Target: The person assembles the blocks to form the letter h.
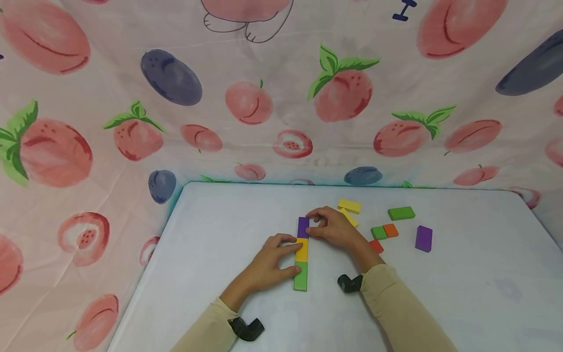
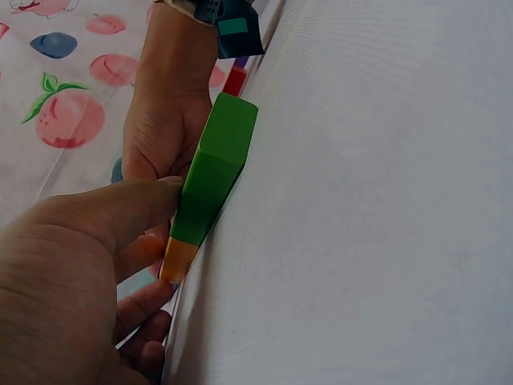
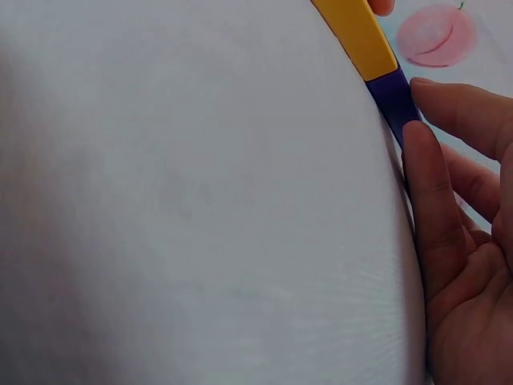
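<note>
Left hand point(image 1: 268, 266) spread, fingers fairly straight, thumb touching the green block point(image 1: 301, 282) and index on the yellow block point(image 1: 301, 254); right hand point(image 1: 336, 230) has thumb and index tips parted, both touching the purple block point(image 1: 302, 226), can't tell if that's a real pinch. Those three blocks form one straight end-to-end row on the white table point(image 1: 220, 220), purple farthest from the person, yellow mid, green nearest. Right of the row: two loose yellow blocks point(image 1: 349, 205), small green point(image 1: 378, 232) touching orange point(image 1: 390, 230), red point(image 1: 376, 246) partly behind the right arm, another green point(image 1: 401, 213), second purple point(image 1: 424, 238) outermost.
</note>
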Available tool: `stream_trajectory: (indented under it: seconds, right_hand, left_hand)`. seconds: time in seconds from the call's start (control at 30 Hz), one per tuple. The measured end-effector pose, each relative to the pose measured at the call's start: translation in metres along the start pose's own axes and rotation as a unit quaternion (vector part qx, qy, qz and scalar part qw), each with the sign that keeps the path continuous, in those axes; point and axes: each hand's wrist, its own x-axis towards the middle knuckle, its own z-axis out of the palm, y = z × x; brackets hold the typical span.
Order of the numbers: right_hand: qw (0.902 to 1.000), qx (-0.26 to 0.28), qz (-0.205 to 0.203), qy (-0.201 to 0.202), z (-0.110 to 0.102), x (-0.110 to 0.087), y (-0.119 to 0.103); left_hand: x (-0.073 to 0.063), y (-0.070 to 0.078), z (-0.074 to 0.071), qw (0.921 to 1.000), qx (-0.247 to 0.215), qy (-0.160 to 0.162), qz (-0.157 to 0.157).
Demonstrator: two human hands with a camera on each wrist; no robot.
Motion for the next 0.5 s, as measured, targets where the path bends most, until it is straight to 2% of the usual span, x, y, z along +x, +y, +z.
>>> stream_trajectory:
  seconds: [0.5]
  right_hand:
    - [0.9998,0.018,0.011,-0.005,0.0,-0.0024,-0.0011]
  left_hand:
    - [-0.0002,-0.001,0.0006,1.0,0.0,0.003,0.004]
